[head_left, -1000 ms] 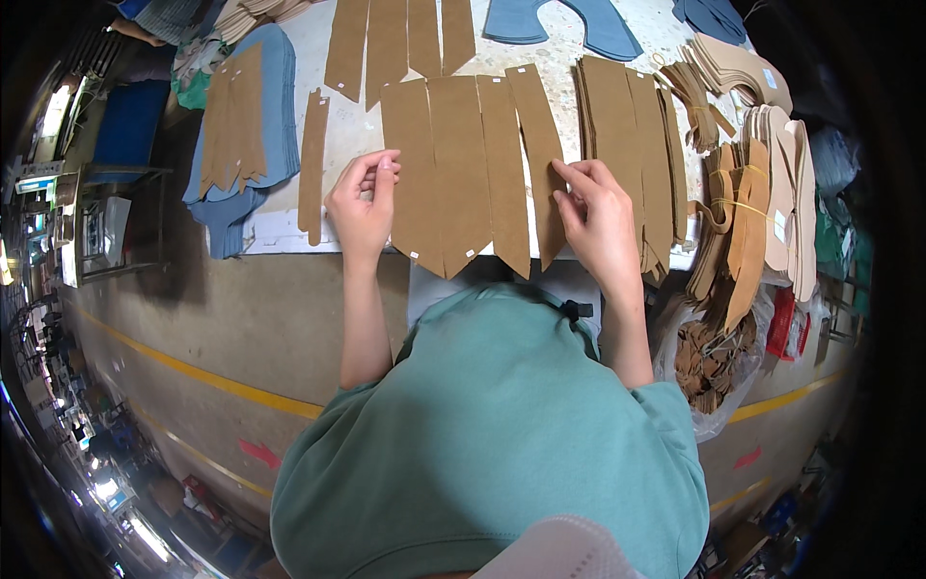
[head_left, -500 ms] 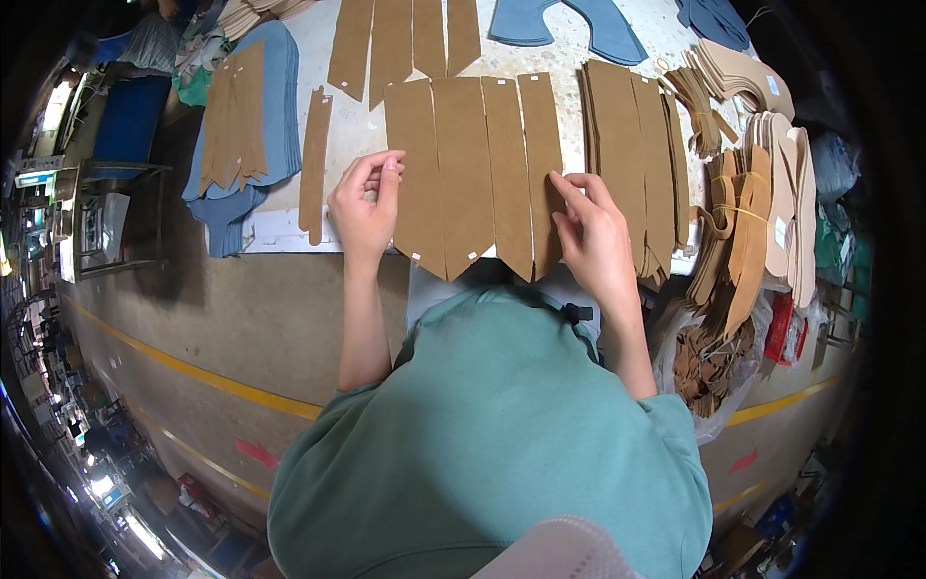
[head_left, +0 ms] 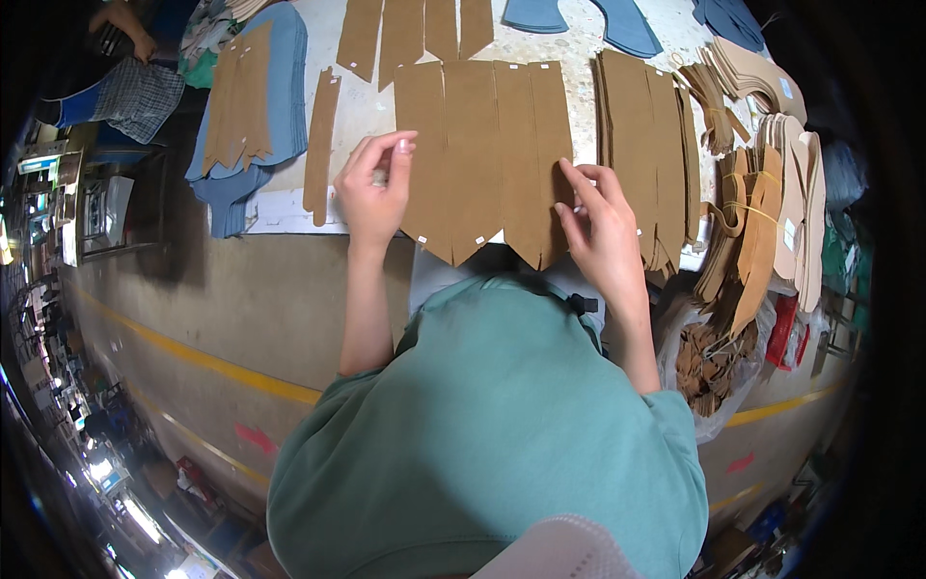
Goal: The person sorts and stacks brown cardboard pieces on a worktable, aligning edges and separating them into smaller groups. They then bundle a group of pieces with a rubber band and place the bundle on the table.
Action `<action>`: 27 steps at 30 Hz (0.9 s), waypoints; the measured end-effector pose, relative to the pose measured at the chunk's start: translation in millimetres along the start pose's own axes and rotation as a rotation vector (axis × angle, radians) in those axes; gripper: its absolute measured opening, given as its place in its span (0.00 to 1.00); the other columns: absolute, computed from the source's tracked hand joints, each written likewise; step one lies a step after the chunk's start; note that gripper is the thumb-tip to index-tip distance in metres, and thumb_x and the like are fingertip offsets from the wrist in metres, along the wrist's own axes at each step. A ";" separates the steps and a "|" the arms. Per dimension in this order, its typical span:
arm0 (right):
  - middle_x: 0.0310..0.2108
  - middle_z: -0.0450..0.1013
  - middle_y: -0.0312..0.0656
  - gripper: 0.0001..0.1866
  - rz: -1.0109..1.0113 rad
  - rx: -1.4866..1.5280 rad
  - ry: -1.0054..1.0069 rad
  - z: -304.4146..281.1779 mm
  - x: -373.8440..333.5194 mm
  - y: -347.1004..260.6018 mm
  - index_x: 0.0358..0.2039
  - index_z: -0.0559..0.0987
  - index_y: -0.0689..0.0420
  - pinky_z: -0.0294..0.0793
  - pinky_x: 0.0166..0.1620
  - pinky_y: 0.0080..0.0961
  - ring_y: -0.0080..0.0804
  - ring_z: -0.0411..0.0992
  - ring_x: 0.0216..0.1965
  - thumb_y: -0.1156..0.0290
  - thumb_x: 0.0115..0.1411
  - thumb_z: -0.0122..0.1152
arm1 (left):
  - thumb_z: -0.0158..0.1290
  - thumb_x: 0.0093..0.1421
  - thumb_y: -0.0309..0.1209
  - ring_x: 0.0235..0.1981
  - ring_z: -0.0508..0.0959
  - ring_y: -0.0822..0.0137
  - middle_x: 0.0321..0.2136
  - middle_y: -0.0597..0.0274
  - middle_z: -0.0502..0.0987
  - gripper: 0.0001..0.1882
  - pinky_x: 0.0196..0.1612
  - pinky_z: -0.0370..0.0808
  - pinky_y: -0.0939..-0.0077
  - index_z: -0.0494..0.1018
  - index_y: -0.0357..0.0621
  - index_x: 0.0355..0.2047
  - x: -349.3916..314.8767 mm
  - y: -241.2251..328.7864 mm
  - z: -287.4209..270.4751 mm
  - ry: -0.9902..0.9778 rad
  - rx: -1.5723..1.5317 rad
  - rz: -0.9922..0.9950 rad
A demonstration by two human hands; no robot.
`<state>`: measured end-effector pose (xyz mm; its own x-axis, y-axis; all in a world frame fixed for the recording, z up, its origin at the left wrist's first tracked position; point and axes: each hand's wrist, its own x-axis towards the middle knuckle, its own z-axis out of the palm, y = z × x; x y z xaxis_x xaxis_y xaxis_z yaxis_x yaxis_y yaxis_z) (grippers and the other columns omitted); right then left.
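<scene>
Now drawn straight against the row of pointed brown leather-like panels (head_left: pixel 470 145): the rightmost strip (head_left: pixel 550 125) (slanted outward a second ago, with a white gap beside it). In effect, a nearly unbroken sheet, flat before the green shirt (head_left: pixel 482 405), tips jutting past the table's near edge. At the strip's outer edge, the right hand (head_left: pixel 603 212), thumb and forefinger spread, nothing pinched. Near the row's left edge, the left hand (head_left: pixel 376 198), loosely curled, thumb tip close to forefinger; impossible to tell whether pressed together or pinching anything. Beneath, a mottled white table (head_left: pixel 371 106), with a narrow loose strip (head_left: pixel 321 145) to the left, a brown stack (head_left: pixel 622 116) to the right, and a blue stack (head_left: pixel 287 96) farther left. Beyond, grey floor (head_left: pixel 289 289), yellow line (head_left: pixel 241 373), clear bag (head_left: pixel 702 425) of brown scraps (head_left: pixel 712 362); upper left, another person's arm (head_left: pixel 143 43).
</scene>
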<state>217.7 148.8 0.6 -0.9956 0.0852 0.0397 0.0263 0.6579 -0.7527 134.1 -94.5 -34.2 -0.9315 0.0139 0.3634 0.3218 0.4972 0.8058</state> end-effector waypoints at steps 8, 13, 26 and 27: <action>0.63 0.60 0.52 0.29 -0.338 -0.321 0.125 34.4 20.4 -0.2 0.61 0.66 0.61 0.58 0.62 0.46 0.54 0.53 0.66 0.61 0.63 0.57 | 0.44 0.65 0.50 0.70 0.48 0.50 0.70 0.59 0.49 0.36 0.69 0.42 0.47 0.51 0.48 0.68 -12.8 18.7 27.2 -0.510 0.612 0.276; 0.67 0.54 0.52 0.32 -0.356 -0.430 0.001 53.5 23.2 1.0 0.63 0.64 0.62 0.46 0.67 0.49 0.52 0.50 0.68 0.52 0.66 0.48 | 0.46 0.65 0.46 0.70 0.48 0.49 0.70 0.59 0.49 0.35 0.69 0.42 0.47 0.51 0.47 0.68 -12.3 18.8 27.8 -0.508 0.593 0.279; 0.63 0.60 0.48 0.27 -0.390 -0.225 0.054 60.9 31.6 -10.5 0.61 0.69 0.51 0.55 0.64 0.47 0.49 0.57 0.64 0.59 0.62 0.57 | 0.57 0.58 0.33 0.32 0.80 0.64 0.30 0.59 0.80 0.09 0.37 0.75 0.71 0.78 0.41 0.35 20.1 -11.9 -69.2 0.212 0.323 -0.097; 0.62 0.62 0.47 0.25 -0.346 -0.002 0.061 54.4 28.7 -11.1 0.59 0.71 0.52 0.59 0.62 0.44 0.48 0.60 0.62 0.63 0.61 0.58 | 0.58 0.58 0.33 0.30 0.80 0.65 0.29 0.60 0.80 0.08 0.35 0.75 0.72 0.79 0.41 0.33 17.7 -14.5 -76.3 0.211 0.412 -0.138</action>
<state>183.9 103.2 -25.7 -0.9385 -0.0986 0.3310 -0.3111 0.6572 -0.6865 125.9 -167.6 -3.8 -0.8926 -0.2314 0.3869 0.0638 0.7847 0.6166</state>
